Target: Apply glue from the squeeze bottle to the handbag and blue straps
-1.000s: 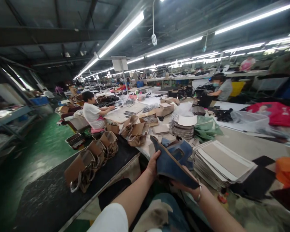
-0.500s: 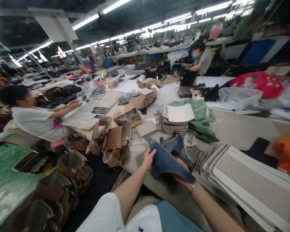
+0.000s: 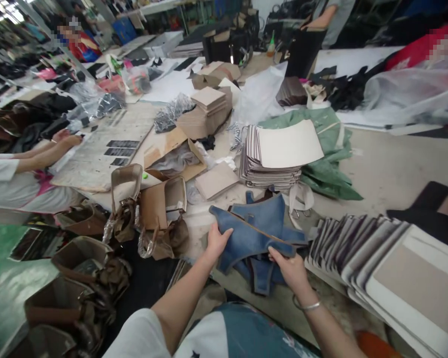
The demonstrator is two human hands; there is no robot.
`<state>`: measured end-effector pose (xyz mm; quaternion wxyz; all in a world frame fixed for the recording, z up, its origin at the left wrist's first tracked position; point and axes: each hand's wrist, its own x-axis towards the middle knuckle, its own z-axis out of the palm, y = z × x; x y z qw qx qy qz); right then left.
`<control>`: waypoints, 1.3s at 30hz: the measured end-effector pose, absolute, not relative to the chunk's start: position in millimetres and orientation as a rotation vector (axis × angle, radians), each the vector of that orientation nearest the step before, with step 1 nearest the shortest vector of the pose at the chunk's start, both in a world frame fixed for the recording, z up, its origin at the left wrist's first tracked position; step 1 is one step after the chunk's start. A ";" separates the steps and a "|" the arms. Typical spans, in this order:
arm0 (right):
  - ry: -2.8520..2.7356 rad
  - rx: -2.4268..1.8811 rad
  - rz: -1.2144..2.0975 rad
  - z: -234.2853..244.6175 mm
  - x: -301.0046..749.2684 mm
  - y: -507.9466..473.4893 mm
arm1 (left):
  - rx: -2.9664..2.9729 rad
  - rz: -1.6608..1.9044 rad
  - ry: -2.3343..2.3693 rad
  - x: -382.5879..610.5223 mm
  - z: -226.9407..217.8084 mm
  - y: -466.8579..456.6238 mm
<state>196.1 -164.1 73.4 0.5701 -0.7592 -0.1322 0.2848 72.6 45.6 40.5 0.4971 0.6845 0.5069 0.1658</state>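
Between my two hands is a blue cut panel point(image 3: 242, 233) with a tan strip along its upper edge. My left hand point(image 3: 217, 241) pinches its left end, thumb on top. At its right end, the thumb and fingers of my right hand point(image 3: 289, 266) are closed on the same panel; a bangle is on that wrist. Beneath and behind it lie more blue pieces point(image 3: 271, 211), partly covered by the panel. A strap with metal rings point(image 3: 300, 201) rests just beyond them on the table.
A stack of pale panels point(image 3: 289, 144) stands on green cloth point(image 3: 334, 164). More panels point(image 3: 410, 278) lean in a row at right. Brown bags point(image 3: 155, 209) line the left edge, near an open cardboard box point(image 3: 175, 154). A co-worker's arms point(image 3: 41, 154) reach over a board at left.
The blue panel has been turned flatter and lowered over the other blue pieces. My right hand has come from beneath it to its right end. The view has tilted down.
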 end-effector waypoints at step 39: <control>-0.523 -1.385 0.381 160.0 14.9 -171.0 | 1.997 0.507 -0.216 -50.3 132.6 -24.2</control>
